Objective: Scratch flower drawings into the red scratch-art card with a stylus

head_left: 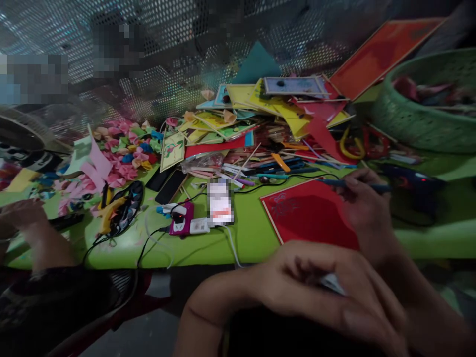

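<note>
From flat rectangular red card (320, 228) | 9 o'clock: bare green tabletop (251, 218), passable | 11: colourful pen heap (279, 162) blocks | 3: dark glue gun (412, 183) blocks

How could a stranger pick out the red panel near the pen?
On the green table, look right of the lit phone, by the right hand holding a dark pen. The red panel lies nearer the edge than the piled cards, and a grey line drawing on red, in its far left corner, sets it apart.
</note>
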A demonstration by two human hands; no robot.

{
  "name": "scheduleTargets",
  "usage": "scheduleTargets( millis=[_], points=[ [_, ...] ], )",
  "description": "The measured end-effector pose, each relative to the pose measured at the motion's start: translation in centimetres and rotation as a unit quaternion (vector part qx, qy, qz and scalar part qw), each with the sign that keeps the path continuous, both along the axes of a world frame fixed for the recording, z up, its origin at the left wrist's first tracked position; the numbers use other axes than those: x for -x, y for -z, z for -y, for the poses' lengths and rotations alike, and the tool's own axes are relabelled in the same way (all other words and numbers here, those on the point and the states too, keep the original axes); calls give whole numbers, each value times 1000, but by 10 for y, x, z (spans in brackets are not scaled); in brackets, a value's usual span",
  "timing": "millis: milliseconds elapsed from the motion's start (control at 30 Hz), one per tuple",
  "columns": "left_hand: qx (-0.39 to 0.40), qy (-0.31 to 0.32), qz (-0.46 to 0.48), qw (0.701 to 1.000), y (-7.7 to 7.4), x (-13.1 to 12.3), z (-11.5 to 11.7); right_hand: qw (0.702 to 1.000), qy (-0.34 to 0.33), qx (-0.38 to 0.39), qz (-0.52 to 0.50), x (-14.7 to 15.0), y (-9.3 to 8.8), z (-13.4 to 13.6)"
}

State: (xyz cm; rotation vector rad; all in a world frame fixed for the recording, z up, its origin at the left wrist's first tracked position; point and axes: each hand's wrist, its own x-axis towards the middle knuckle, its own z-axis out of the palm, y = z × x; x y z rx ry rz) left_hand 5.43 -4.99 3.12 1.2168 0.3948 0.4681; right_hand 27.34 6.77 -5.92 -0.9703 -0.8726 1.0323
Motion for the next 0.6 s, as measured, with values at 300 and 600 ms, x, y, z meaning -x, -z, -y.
scheduleTargets(
  millis=[300,600],
  points=[
    [-573,-15,-350,741,71,-45,-22,1000,1,-6,-4,0,1,0],
    [-623,-17,-369,689,107,-36,-16,1000,-5,-8,-10,-2,0,-3]
  ],
)
